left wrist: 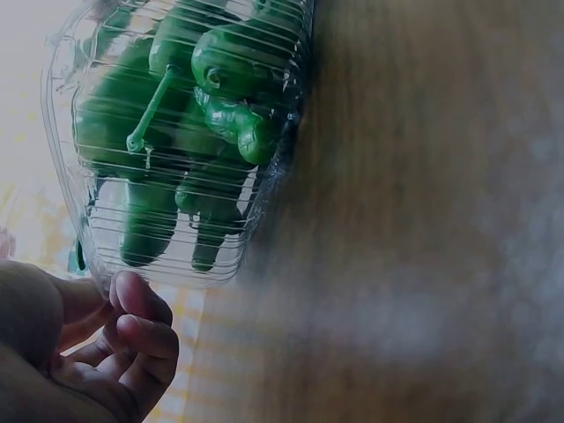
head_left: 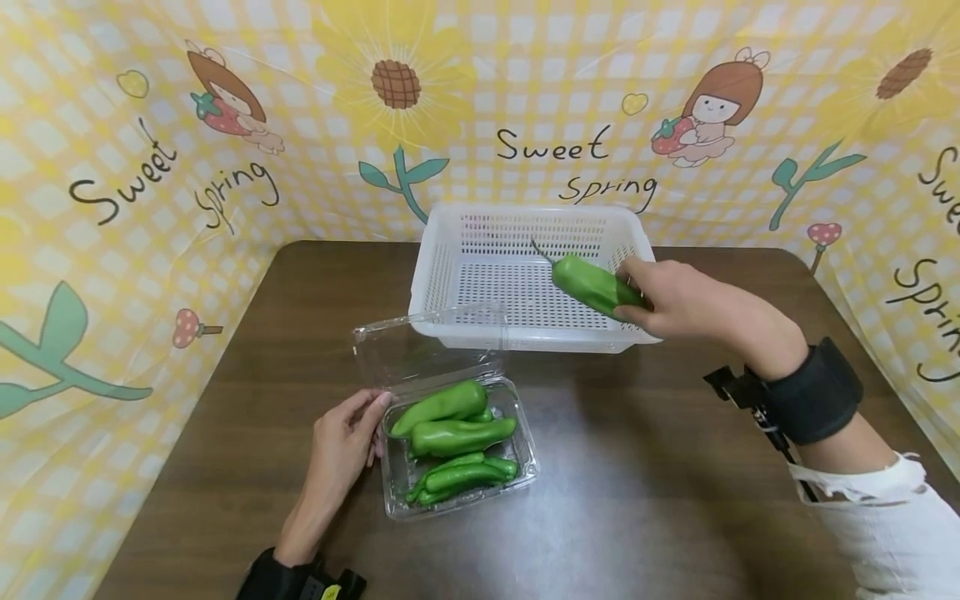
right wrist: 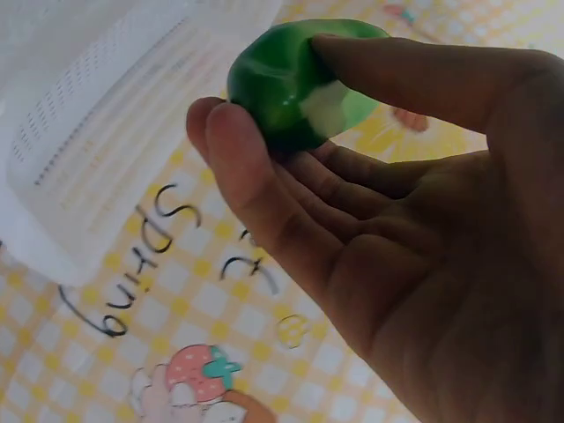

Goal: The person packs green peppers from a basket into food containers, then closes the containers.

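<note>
My right hand (head_left: 693, 304) grips a long green pepper (head_left: 588, 285) by one end, over the right part of a white slotted basket (head_left: 525, 340). The pepper's thin stem points toward the back left. In the right wrist view the thumb and fingers (right wrist: 251, 176) close round the pepper (right wrist: 273, 88). With thumb and fingers, my left hand (head_left: 341, 442) pinches the left rim of a clear plastic box (head_left: 529, 467). Several green peppers (head_left: 461, 437) lie in that box. Through its ribbed wall the left wrist view shows their stems and ends.
The box's hinged clear lid (head_left: 427, 350) stands raised behind it, overlapping the basket's front left corner in the head view. Dark brown tabletop (head_left: 637, 483) stretches round both containers. A yellow checked cloth (head_left: 525, 50) with printed flowers and lettering surrounds the back and sides.
</note>
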Demonstrator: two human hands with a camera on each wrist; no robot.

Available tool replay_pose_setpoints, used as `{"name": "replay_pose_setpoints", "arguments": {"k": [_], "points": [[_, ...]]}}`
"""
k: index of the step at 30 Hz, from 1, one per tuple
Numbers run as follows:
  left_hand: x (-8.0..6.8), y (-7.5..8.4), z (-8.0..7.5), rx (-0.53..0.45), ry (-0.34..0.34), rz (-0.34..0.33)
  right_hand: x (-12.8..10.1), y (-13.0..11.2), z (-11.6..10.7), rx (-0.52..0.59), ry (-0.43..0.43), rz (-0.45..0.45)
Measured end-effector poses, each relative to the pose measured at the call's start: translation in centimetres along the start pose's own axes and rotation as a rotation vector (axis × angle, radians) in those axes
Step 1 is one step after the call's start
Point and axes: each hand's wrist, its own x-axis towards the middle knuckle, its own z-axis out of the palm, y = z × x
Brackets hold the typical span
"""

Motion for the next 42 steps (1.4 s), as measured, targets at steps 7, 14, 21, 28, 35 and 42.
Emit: {"name": "replay_pose_setpoints", "arguments": {"k": [7,14,21,28,35,42], "points": [[0.3,0.0,0.0,0.011,-0.003,-0.028,-2.2,-2.2,1.2,0.021,0.027,-0.037],[0.2,-0.2,-0.1,0.016,-0.006,-0.040,-3.1,-3.6,3.0,0.023,0.073,-0.119],[-0.1,-0.2,-0.1,0.023,-0.022,-0.033,-3.5,-5.4,4.3,0.061,0.068,-0.185],[0.1,-0.1,0.0,0.016,-0.023,-0.037,-3.0,-6.8,5.6,0.094,0.032,-0.229],[0.0,-0.1,0.2,0.023,-0.026,-0.036,-2.4,-7.8,7.6,0.095,-0.018,-0.248],[0.4,0.0,0.2,0.019,-0.016,-0.010,-1.7,-9.3,8.9,0.086,-0.062,-0.310]]}}
